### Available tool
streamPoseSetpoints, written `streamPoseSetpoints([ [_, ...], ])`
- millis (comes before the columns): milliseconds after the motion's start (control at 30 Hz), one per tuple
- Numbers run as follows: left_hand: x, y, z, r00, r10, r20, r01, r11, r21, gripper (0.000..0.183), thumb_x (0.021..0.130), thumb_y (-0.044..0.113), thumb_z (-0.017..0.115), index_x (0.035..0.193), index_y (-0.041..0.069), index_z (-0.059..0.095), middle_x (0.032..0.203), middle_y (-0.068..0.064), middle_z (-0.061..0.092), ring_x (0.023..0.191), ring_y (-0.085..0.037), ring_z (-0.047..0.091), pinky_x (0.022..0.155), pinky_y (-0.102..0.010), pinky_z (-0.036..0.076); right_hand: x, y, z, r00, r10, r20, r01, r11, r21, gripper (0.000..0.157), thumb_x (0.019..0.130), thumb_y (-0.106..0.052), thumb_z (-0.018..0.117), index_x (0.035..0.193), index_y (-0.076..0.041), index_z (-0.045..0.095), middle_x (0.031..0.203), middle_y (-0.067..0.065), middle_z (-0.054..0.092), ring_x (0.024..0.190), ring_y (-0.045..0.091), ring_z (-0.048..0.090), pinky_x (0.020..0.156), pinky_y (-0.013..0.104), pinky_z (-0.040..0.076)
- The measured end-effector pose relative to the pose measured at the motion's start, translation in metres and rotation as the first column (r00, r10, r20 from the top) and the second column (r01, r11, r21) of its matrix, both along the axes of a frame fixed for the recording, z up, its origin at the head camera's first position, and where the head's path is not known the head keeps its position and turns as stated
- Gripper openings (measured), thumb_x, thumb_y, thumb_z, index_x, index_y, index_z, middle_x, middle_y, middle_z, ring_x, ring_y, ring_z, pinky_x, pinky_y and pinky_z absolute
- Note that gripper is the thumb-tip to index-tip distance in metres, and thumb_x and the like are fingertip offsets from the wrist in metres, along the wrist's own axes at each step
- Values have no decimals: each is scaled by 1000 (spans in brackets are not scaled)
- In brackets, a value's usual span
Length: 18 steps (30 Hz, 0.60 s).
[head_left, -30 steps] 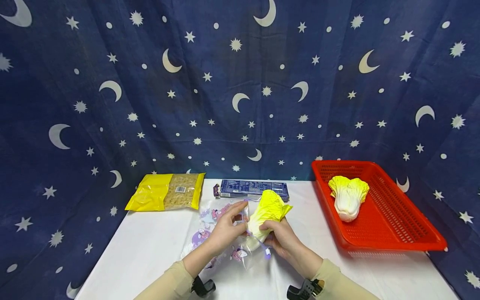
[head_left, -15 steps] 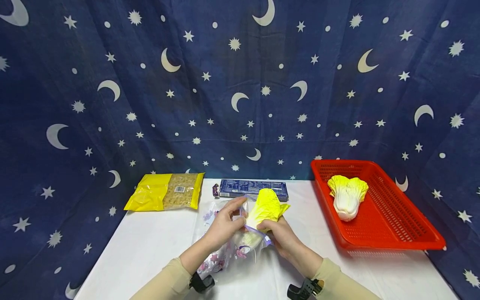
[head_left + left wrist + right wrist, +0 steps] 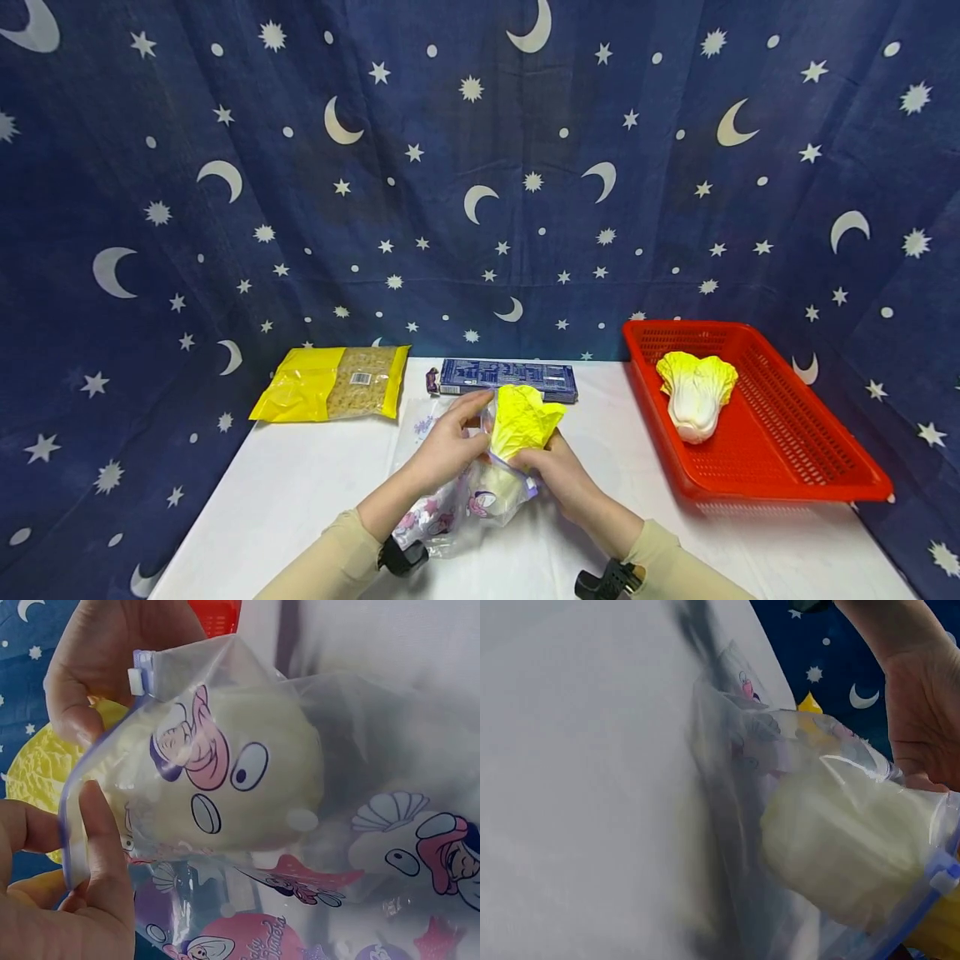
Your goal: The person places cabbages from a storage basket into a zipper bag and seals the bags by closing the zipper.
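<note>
A napa cabbage (image 3: 525,421), yellow-leaved with a white base, sits partway in a clear slider zip bag (image 3: 498,500) printed with cartoon oysters. Its base is inside the bag, and the leafy end sticks out past the purple zip edge. My left hand (image 3: 448,446) pinches the rim of the opening between thumb and fingers, also seen in the left wrist view. My right hand (image 3: 566,479) grips the cabbage near the bag mouth, thumb on top, its other fingers mostly hidden. The white slider (image 3: 136,681) shows at one end of the zip.
A red plastic basket (image 3: 810,487) on the right holds another napa cabbage (image 3: 696,396). At the back lie a blue box (image 3: 510,379) and, to the left, a yellow pasta-like packet (image 3: 330,385). A starry dark blue curtain (image 3: 480,242) hangs behind the white table (image 3: 285,500).
The cabbage has gone deeper into the bag, its base moving down behind the printed plastic. The bag mouth now wraps around its middle. My right hand has shifted slightly left with it.
</note>
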<state>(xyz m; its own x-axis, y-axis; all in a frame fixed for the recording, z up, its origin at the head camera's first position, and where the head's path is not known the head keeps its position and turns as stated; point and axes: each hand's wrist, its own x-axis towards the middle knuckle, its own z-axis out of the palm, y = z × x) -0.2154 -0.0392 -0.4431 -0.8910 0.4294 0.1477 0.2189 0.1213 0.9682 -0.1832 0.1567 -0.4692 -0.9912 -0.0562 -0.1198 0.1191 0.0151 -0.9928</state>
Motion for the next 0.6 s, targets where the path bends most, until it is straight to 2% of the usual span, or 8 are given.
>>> streamPoseSetpoints([
  [100, -2, 0, 0, 1000, -11, 7, 11, 1000, -6, 68, 90, -4, 60, 155, 3, 42, 160, -9, 34, 124, -36, 51, 73, -35, 62, -1, 2, 2, 1000, 25, -15, -24, 1000, 17, 69, 78, -8, 71, 141, -6, 46, 131, 11, 59, 111, 22, 56, 98, 36, 43],
  [167, -2, -1, -1, 1000, -16, 7, 16, 1000, -12, 67, 90, -2, 60, 155, 5, 43, 160, -8, 34, 125, -36, 50, 74, -35, 62, -3, 4, 3, 998, 61, -1, -61, 998, -16, 67, 80, -8, 69, 143, -6, 43, 130, 12, 58, 109, 22, 58, 95, 35, 47],
  [267, -3, -1, -1, 1000, -18, -3, 18, 1000, -24, 67, 91, 0, 61, 155, 7, 44, 160, -7, 34, 127, -36, 49, 75, -33, 61, -6, 8, 3, 992, 116, 46, -109, 985, -130, 65, 82, -5, 64, 142, -1, 40, 125, 15, 58, 102, 22, 62, 87, 34, 53],
  [367, -2, 0, 0, 1000, -22, -20, 21, 999, -32, 67, 90, 0, 60, 155, 9, 45, 160, -7, 34, 127, -36, 49, 76, -33, 61, -10, 11, 2, 980, 175, 95, -141, 948, -284, 65, 80, -1, 58, 141, 4, 36, 123, 17, 56, 104, 24, 62, 90, 38, 56],
  [433, -3, 1, 0, 999, -24, -25, 23, 999, -29, 68, 89, -2, 60, 155, 8, 44, 160, -8, 34, 126, -37, 50, 75, -33, 61, -11, 12, 0, 972, 207, 110, -157, 924, -348, 65, 79, 1, 55, 141, 6, 34, 123, 18, 55, 106, 26, 61, 91, 43, 56],
  [500, -3, 2, 0, 999, -20, -30, 19, 999, -26, 69, 89, -3, 59, 155, 7, 44, 161, -9, 33, 126, -38, 51, 73, -34, 62, -11, 12, -2, 967, 232, 106, -179, 914, -365, 67, 79, 3, 54, 143, 5, 33, 124, 19, 54, 108, 28, 61, 92, 46, 56],
  [600, -4, 1, 1, 999, -13, -38, 12, 1000, -27, 68, 89, -4, 59, 155, 4, 42, 161, -11, 33, 127, -40, 51, 71, -34, 62, -9, 12, -7, 972, 222, 77, -191, 938, -290, 68, 80, 1, 58, 143, 5, 34, 125, 17, 56, 106, 26, 62, 90, 42, 56],
])
